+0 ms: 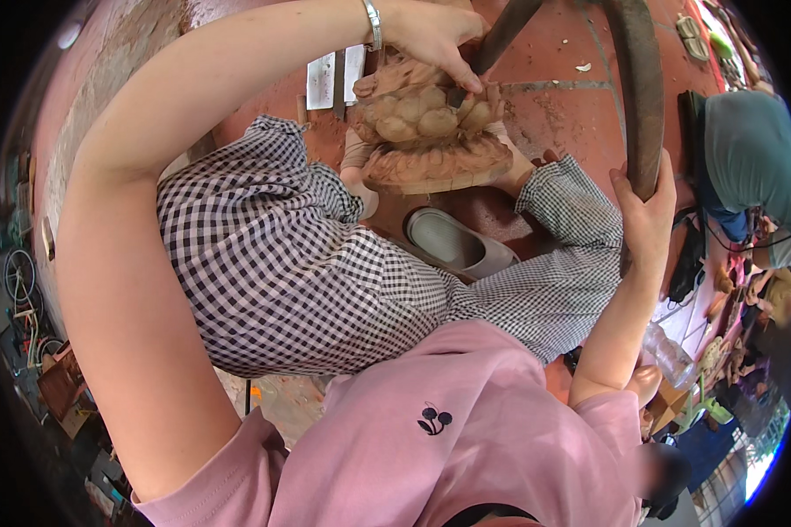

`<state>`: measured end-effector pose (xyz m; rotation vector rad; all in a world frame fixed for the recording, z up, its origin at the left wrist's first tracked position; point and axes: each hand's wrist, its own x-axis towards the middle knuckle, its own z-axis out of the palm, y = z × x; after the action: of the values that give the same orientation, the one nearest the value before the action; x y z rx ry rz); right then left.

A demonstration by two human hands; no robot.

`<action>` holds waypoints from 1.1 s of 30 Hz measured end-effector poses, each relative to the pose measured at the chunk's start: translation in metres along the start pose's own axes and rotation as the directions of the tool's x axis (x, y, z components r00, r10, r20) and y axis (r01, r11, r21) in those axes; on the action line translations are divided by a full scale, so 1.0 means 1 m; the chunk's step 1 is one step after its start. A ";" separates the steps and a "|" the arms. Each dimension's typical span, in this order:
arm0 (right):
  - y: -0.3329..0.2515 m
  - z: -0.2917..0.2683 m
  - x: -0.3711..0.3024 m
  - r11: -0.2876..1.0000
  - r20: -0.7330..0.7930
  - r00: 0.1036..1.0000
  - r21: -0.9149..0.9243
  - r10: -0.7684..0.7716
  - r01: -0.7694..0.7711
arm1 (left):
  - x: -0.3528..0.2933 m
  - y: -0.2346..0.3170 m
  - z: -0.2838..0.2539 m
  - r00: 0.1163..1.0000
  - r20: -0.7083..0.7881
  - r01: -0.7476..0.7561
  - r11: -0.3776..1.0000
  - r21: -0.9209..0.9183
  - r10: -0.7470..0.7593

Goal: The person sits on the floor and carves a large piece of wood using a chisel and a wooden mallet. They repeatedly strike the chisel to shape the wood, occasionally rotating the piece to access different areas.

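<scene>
Brown Carving Set Between the Feet, Tool Bar in Hand

From my remote station I viewed a red tiled floor, then the person's pink shirt and checked trousers, knees spread around the work area.

Long curved bar: dark, reaching up from the right hand, which was wrapped firmly around its lower length. Work position: the carving rested low between both feet, its rounded knobs facing me. Left hand: placed at the carving's far side, thumb extended beside a shorter dark bar. I could not determine whether that hand pinched the carving, the bar or neither. The shorter bar ended at the knobs; I could not confirm how the two bars joined near the upper edge.

Step in hand, in my judgement: setting or working the tool against the carved surface. Next move, as I assessed it, called for a steadied carving, a firm right grip and a left thumb clear of the bar's end.

Grey slipper: lay just below the carving. Labels: any print on the pale flat item was too small to read. Cherry emblem, on the shirt: no lettering.
</scene>
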<state>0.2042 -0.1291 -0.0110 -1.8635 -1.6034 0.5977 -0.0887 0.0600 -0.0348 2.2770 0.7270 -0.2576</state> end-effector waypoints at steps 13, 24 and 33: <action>-0.044 -0.009 0.034 0.991 -0.001 0.998 0.116 -0.064 0.064 | -0.014 -0.005 0.006 0.992 -0.106 -0.081 0.992 -0.097 0.070; -0.045 -0.021 0.063 0.902 0.146 0.966 -0.350 -0.215 0.254 | -0.008 -0.009 0.008 0.998 -0.062 0.011 1.000 0.026 -0.009; -0.040 -0.032 0.057 0.895 0.157 0.965 -0.368 -0.208 0.253 | -0.011 0.002 0.008 0.999 -0.040 -0.001 0.999 0.052 0.003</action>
<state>0.2075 -0.0744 0.0426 -1.8905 -2.1060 0.3009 -0.0966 0.0488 -0.0354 2.3381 0.7466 -0.2333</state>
